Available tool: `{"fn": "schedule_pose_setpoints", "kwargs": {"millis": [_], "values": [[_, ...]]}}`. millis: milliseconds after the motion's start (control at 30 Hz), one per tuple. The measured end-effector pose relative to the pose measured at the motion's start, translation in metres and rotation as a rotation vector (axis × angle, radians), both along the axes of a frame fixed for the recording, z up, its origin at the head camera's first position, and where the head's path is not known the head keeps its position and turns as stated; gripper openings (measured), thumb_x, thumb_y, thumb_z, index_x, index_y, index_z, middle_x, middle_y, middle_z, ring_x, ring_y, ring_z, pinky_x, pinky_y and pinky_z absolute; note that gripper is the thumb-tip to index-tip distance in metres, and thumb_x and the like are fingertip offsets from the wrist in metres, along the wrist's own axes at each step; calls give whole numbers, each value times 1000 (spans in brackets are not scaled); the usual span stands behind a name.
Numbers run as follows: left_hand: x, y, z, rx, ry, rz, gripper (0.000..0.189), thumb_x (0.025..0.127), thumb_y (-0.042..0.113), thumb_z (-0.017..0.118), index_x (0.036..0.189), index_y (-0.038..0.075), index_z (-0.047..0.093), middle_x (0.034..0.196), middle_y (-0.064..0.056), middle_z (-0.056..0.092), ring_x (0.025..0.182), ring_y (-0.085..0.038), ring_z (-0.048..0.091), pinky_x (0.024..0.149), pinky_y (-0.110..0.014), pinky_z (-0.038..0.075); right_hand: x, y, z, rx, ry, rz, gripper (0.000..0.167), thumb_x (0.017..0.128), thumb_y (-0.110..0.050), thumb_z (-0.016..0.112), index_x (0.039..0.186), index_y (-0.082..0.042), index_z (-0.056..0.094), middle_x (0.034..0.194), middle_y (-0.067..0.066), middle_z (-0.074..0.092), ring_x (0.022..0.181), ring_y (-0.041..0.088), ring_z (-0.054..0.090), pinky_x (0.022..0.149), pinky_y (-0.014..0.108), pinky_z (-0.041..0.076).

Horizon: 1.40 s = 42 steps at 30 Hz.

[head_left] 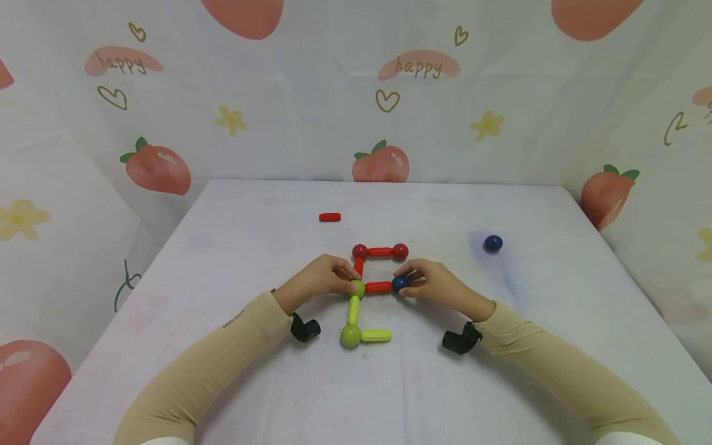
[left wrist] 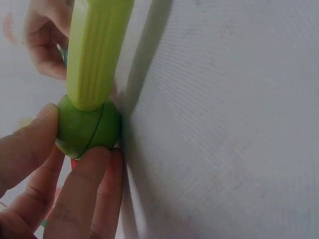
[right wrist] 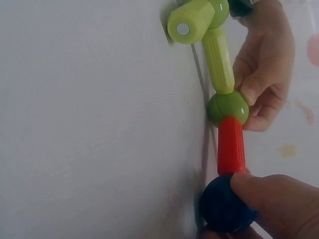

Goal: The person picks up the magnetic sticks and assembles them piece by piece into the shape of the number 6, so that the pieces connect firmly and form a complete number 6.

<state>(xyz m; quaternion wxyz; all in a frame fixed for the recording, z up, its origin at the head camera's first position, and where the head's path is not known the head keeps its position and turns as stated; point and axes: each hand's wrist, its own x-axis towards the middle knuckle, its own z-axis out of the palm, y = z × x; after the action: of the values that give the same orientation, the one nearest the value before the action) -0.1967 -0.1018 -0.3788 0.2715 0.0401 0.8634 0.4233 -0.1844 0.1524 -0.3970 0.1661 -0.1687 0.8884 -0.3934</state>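
Note:
My left hand [head_left: 324, 277] pinches a green ball [left wrist: 87, 127] at the middle of a chain of rods and balls on the table. Opposite, my right hand [head_left: 436, 285] grips a dark blue ball [right wrist: 227, 205] between thumb and fingers. A red rod [head_left: 379, 287] runs between those two balls, its ends right against both. Above the held green ball, another red rod [head_left: 358, 267] leads up to a red ball [head_left: 360, 251]. Below it, a yellow-green rod [head_left: 353, 311] leads to a second green ball [head_left: 350, 335].
From the upper red ball a red rod [head_left: 381, 252] extends to another red ball [head_left: 400, 251]. A yellow-green rod [head_left: 376, 335] points right from the lower green ball. Farther back lie a loose red rod [head_left: 330, 217] and a loose blue ball [head_left: 493, 243]. Black wrist mounts [head_left: 305, 329] hang under both sleeves.

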Motion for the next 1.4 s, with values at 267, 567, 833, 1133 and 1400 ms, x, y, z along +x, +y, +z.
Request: {"fn": "schedule_pose_setpoints", "kwargs": {"millis": [267,567,833,1133,1400], "values": [[1,0,1,-1,9,-1,19,79,16,74,98,14,69,99,-5,66,83,-14,59,70,-22,52,3,-1,2,-1,1,10,34,78,-12,74,110,-11,63,113,9,64,103,24,62,85,34,54],[1,0,3,-8,0,0,20,80,16,74,99,15,69,100,-4,66,84,-14,60,70,-22,52,3,-1,2,14,-5,14,34,79,-14,74,111,-13,63,113,8,64,103,23,62,85,34,54],[0,0,3,-9,-7,2,20,80,16,73,99,14,69,99,-4,67,81,-13,59,67,-20,50,2,-2,4,49,-5,29,34,79,-16,74,111,-12,63,114,9,64,105,25,62,86,35,54],[0,-1,3,7,-11,-3,21,80,16,73,100,13,69,100,-5,68,83,-13,60,68,-20,50,2,-2,5,54,-3,38,34,79,-16,74,111,-12,63,113,8,65,105,24,62,86,35,54],[-1,0,2,5,-17,-1,20,80,16,73,100,14,69,100,-5,67,83,-14,60,67,-20,50,2,-2,3,37,12,59,36,79,-14,74,112,-10,62,112,8,65,103,23,62,85,34,54]]}}
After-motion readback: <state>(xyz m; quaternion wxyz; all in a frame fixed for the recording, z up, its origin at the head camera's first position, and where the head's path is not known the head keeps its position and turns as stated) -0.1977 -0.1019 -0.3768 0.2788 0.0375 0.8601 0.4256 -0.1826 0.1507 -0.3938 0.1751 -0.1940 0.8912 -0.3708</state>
